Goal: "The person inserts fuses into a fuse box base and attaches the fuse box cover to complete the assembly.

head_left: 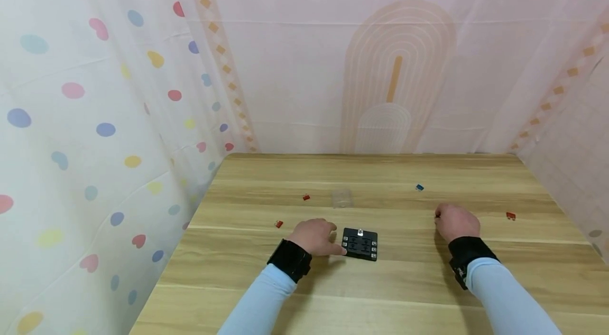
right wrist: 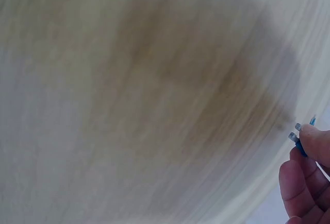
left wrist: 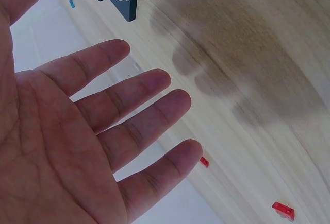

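A black fuse block (head_left: 360,244) with metal screw terminals lies on the wooden table. My left hand (head_left: 315,237) is beside it with fingers spread, the thumb tip right at the block's left edge. In the left wrist view the left palm (left wrist: 56,147) shows, its fingers straight and nothing in them. Out to the right, my right hand (head_left: 458,223) pinches a small blue blade fuse (right wrist: 300,147) between thumb and fingers, its metal prongs sticking out. In the head view that fuse is hidden by the hand. Another blue blade fuse (head_left: 420,187) lies farther back on the table.
A clear plastic cover (head_left: 341,198) lies behind the block. Two red blade fuses, one farther back (head_left: 306,197) and one nearer (head_left: 278,224), lie to the left. Another red fuse (head_left: 511,216) is right of my right hand. Patterned curtains (head_left: 295,60) hang behind the table.
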A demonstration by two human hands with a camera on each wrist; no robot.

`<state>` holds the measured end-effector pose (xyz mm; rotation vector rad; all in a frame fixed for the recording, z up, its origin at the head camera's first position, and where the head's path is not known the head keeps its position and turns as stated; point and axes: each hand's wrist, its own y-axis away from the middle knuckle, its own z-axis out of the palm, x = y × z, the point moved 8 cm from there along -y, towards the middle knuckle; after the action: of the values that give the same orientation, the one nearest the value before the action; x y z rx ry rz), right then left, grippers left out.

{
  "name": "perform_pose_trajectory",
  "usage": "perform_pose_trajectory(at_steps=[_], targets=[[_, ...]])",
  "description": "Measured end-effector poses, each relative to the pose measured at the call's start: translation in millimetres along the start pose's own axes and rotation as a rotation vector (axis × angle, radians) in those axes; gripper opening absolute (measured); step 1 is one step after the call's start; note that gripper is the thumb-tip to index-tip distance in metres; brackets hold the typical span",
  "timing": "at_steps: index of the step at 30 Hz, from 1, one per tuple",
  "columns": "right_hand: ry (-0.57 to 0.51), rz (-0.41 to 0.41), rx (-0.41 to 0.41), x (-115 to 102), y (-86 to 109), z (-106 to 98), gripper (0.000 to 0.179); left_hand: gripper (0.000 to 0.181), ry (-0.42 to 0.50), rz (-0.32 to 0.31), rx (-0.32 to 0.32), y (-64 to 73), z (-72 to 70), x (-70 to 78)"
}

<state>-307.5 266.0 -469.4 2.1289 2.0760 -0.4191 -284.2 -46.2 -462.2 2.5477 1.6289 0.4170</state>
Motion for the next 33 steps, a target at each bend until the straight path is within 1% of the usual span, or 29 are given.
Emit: perform_pose_trajectory(at_steps=[5,9,14,20,27,33], targets=[[0.008,-0.039,0.019,-8,-0.5,-2,0.011,0.065,-0.003,0.004,0.001,-0.8,-0.3,1.8],[0.011,-0.051,0.011,-15,-0.4,0,0.012,0.065,-0.008,0.002,0.006,-0.4,-0.8,2.9],[-0.016,-0.055,0.016,-24,1.7,4,0.012,0.064,-0.014,0.004,0.014,0.5,-0.1,3.9],[-0.04,-0.083,0.031,-37,4.4,8,0.011,0.063,-0.017,0.003,0.025,0.3,0.0,3.4],[-0.108,-0.068,0.016,-46,10.0,15,0.008,0.065,-0.025,0.003,0.034,0.7,-0.2,3.7],[-0.141,-0.048,0.006,-54,16.3,21,0.007,0.066,-0.023,0.004,0.042,0.5,0.1,6.6]])
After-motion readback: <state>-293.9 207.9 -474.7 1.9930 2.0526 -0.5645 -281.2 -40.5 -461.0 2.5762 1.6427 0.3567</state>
